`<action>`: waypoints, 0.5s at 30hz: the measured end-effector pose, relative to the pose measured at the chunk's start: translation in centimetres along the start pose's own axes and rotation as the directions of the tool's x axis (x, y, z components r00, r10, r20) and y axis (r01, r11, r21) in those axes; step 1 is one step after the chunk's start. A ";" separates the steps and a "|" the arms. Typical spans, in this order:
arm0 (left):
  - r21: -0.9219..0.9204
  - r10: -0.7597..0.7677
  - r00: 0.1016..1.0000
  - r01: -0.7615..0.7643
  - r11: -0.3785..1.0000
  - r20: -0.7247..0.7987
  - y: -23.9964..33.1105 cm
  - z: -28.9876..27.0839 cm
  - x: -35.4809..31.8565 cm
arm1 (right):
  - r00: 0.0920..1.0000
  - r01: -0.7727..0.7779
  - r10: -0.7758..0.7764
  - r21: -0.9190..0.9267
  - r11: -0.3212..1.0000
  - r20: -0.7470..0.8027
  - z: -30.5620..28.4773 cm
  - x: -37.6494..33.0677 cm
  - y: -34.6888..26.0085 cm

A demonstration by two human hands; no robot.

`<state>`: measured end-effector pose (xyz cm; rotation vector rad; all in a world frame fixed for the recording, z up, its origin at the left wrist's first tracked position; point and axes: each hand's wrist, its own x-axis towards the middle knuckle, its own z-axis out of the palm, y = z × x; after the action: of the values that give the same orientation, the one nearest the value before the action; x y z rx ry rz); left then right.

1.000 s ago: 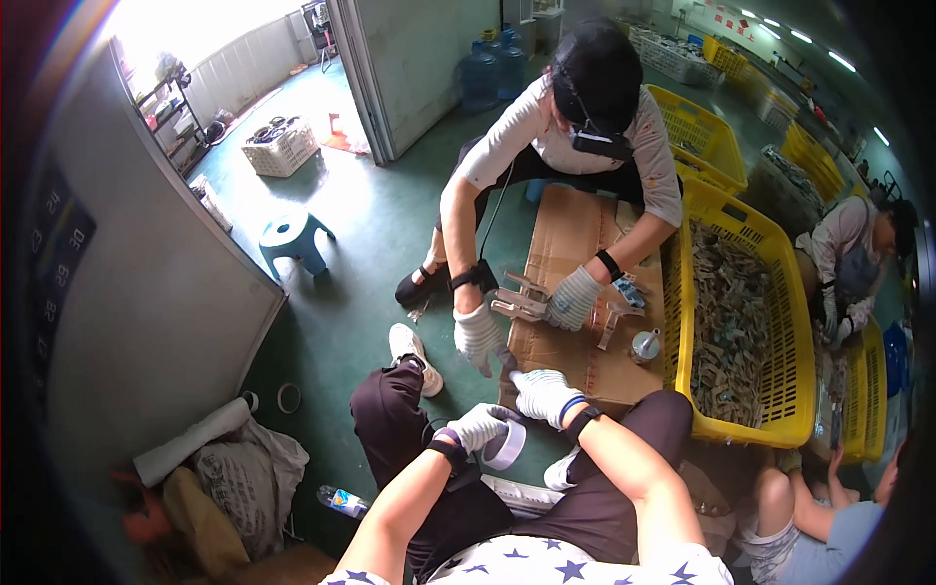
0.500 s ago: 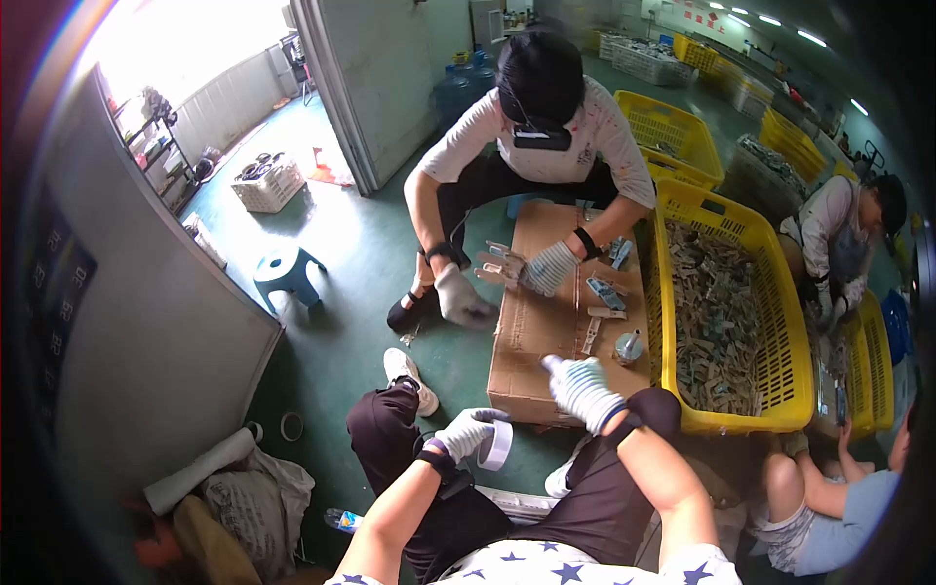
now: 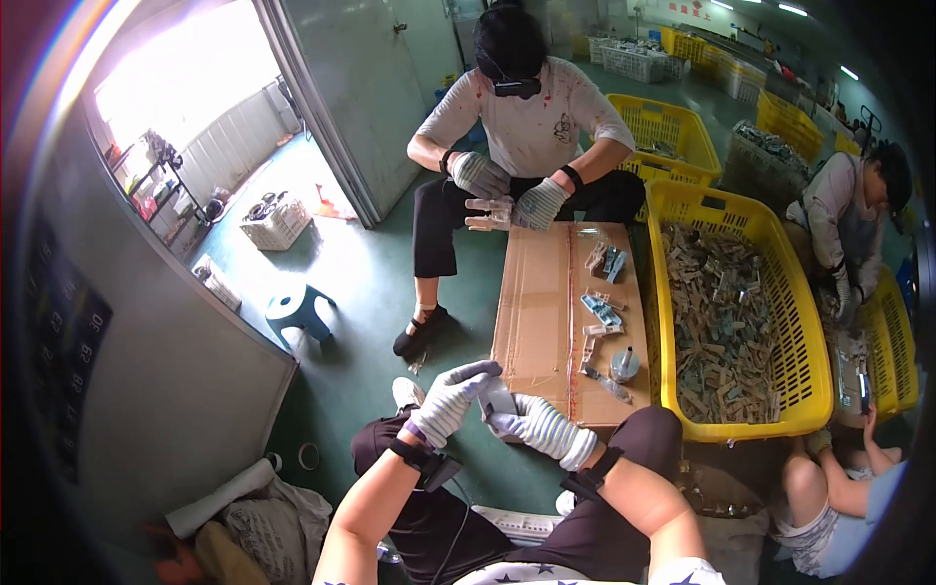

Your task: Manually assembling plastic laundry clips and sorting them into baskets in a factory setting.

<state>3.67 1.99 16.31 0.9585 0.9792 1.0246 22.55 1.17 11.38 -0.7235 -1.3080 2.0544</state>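
Head: carton [image 3: 534,312] just beyond right hand [image 3: 546,426]

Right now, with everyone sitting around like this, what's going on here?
The camera wearer's gloved left hand holds a pale tape roll, with the gloved right hand up against it. Opposite, another gloved person has both hands at a pale pronged piece. Between them is a cardboard box with blue and pale clips lying on it. Beside it stands a yellow crate of small pieces.
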 end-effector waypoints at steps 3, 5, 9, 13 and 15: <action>-0.192 -0.096 0.994 0.085 0.978 -0.053 0.3 -2.0 3.0 | 0.998 0.028 -0.029 -0.026 0.999 -0.051 1.2 0.8 -2.4; -0.194 -0.083 0.996 0.077 0.978 -0.021 0.3 -2.5 5.5 | 0.995 0.089 -0.089 -0.006 0.996 -0.054 -0.2 2.0 -1.7; -0.085 -0.048 0.997 0.053 0.995 0.066 0.5 -1.8 9.6 | 0.974 0.222 -0.212 0.152 0.963 -0.081 -3.1 3.5 -0.4; -0.039 -0.141 0.982 0.147 0.988 0.123 0.9 -1.7 13.0 | 0.969 0.210 -0.213 -0.041 0.977 -0.121 -5.3 4.8 -0.7; 0.055 -0.184 0.976 0.179 0.982 0.115 2.6 1.6 14.5 | 0.959 0.233 -0.238 -0.047 0.971 -0.156 -7.6 5.7 1.4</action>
<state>7.79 16.20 16.52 0.9372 0.9735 0.7865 23.82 9.31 6.54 -0.6944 -1.2674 1.7549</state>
